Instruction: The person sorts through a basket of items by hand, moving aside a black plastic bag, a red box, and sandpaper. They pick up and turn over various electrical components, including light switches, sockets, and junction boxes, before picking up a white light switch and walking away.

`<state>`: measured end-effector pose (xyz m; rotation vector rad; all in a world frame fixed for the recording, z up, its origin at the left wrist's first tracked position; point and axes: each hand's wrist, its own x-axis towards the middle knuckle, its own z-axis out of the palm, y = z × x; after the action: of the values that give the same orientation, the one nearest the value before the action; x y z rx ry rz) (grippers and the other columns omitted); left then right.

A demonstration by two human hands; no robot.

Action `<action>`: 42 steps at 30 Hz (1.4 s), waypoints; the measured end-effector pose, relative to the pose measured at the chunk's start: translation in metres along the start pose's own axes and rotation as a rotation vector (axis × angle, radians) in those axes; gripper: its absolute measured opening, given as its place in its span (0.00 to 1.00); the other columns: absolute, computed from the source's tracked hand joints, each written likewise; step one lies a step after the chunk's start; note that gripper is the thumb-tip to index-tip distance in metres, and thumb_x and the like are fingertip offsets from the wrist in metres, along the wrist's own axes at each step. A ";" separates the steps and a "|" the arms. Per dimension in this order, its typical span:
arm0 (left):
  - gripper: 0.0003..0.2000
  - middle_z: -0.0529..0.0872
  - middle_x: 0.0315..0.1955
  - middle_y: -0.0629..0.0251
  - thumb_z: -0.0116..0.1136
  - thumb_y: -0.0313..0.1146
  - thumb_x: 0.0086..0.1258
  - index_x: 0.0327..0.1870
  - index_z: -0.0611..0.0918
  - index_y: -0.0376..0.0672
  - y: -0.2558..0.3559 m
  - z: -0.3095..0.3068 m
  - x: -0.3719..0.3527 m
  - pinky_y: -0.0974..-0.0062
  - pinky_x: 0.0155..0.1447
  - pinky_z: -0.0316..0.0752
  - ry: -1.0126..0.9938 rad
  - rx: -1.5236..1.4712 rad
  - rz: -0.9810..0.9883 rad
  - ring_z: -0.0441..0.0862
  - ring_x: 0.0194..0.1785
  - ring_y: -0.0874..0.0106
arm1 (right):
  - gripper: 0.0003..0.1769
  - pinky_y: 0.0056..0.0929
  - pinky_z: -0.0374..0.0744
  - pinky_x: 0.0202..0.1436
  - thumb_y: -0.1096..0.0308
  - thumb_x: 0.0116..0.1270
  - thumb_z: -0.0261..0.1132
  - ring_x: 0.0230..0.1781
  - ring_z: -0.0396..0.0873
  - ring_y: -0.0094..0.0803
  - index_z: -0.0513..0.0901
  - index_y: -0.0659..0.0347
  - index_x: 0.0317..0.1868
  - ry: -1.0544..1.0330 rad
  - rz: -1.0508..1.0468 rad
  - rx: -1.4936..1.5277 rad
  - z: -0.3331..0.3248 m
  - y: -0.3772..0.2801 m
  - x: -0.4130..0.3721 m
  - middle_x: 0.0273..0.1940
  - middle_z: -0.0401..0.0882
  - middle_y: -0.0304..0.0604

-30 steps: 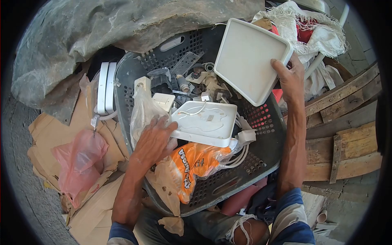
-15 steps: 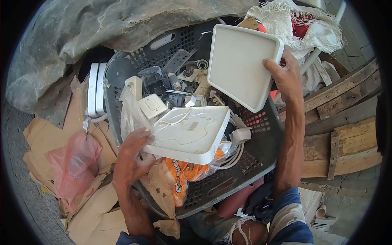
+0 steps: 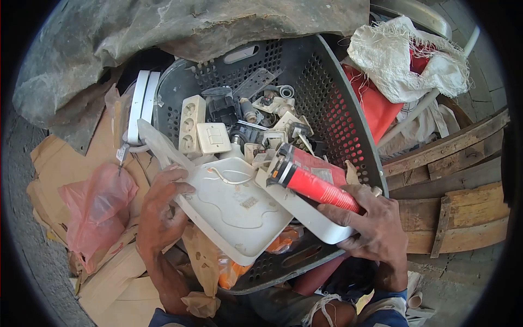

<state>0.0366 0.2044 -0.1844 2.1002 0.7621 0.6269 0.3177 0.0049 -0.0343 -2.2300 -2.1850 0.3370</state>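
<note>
My left hand (image 3: 160, 215) is closed on the left edge of a shallow white square lamp housing (image 3: 234, 204), tilted over the basket with a thin white wire inside it. My right hand (image 3: 376, 231) grips a second white square lamp panel (image 3: 321, 223), turned so its side wall faces me. A red cylinder with a black ringed end (image 3: 324, 188), resembling a flashlight, lies along that panel under my right fingers. Behind the cylinder shows a red flat piece with a pale label (image 3: 321, 169). The two white pieces overlap in the middle.
A dark perforated plastic basket (image 3: 348, 117) holds a power strip (image 3: 192, 122), a wall switch (image 3: 213, 138) and several electrical parts. At left are a pink plastic bag (image 3: 98, 207) and cardboard (image 3: 60, 158). Curved wooden planks (image 3: 468, 212) lie at right; a grey tarp (image 3: 180, 27) covers the back.
My right hand has brought its panel down and toward me, turning it, and the red cylinder now shows. My left hand has tilted its housing and shifted slightly left.
</note>
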 end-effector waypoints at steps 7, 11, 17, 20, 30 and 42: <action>0.22 0.77 0.62 0.49 0.64 0.43 0.58 0.52 0.84 0.39 0.013 -0.003 0.007 0.54 0.73 0.60 0.035 -0.473 -0.036 0.69 0.69 0.48 | 0.27 0.29 0.85 0.34 0.63 0.62 0.61 0.38 0.82 0.32 0.72 0.43 0.63 -0.054 -0.381 -0.224 0.021 -0.030 0.011 0.48 0.72 0.51; 0.34 0.78 0.63 0.57 0.65 0.64 0.58 0.53 0.85 0.42 0.063 0.035 0.022 0.46 0.73 0.58 -0.175 -0.148 0.217 0.61 0.74 0.46 | 0.33 0.32 0.85 0.36 0.60 0.58 0.67 0.37 0.83 0.37 0.69 0.46 0.65 -0.203 -0.392 -0.140 0.022 -0.040 0.023 0.45 0.70 0.50; 0.24 0.85 0.47 0.63 0.69 0.56 0.59 0.35 0.89 0.40 0.052 0.066 0.016 0.48 0.71 0.62 -0.290 -0.285 0.269 0.62 0.73 0.45 | 0.20 0.37 0.85 0.35 0.66 0.64 0.70 0.36 0.87 0.38 0.77 0.64 0.53 -0.532 -0.371 0.597 0.013 0.009 0.071 0.38 0.84 0.50; 0.20 0.86 0.43 0.63 0.71 0.52 0.59 0.31 0.87 0.40 0.057 0.069 0.014 0.51 0.71 0.64 -0.296 -0.273 0.236 0.62 0.72 0.44 | 0.09 0.32 0.80 0.35 0.71 0.67 0.63 0.28 0.86 0.34 0.81 0.69 0.42 -0.239 0.118 0.532 0.017 0.047 0.153 0.28 0.84 0.49; 0.13 0.85 0.45 0.64 0.68 0.42 0.65 0.30 0.86 0.40 0.038 0.075 0.006 0.53 0.69 0.66 -0.274 -0.417 0.211 0.63 0.73 0.50 | 0.28 0.41 0.80 0.53 0.66 0.62 0.57 0.46 0.83 0.53 0.71 0.63 0.64 -0.254 0.182 -0.128 0.239 0.253 0.271 0.46 0.82 0.66; 0.11 0.88 0.38 0.65 0.72 0.35 0.60 0.26 0.84 0.38 0.040 0.086 0.014 0.57 0.67 0.67 -0.214 -0.458 0.213 0.67 0.70 0.47 | 0.23 0.45 0.84 0.44 0.62 0.72 0.48 0.41 0.84 0.41 0.72 0.64 0.62 0.129 0.608 1.015 0.173 0.222 0.300 0.45 0.82 0.53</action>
<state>0.1146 0.1503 -0.1970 1.7937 0.2447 0.6106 0.5130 0.2684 -0.2820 -2.0546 -0.8321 0.9800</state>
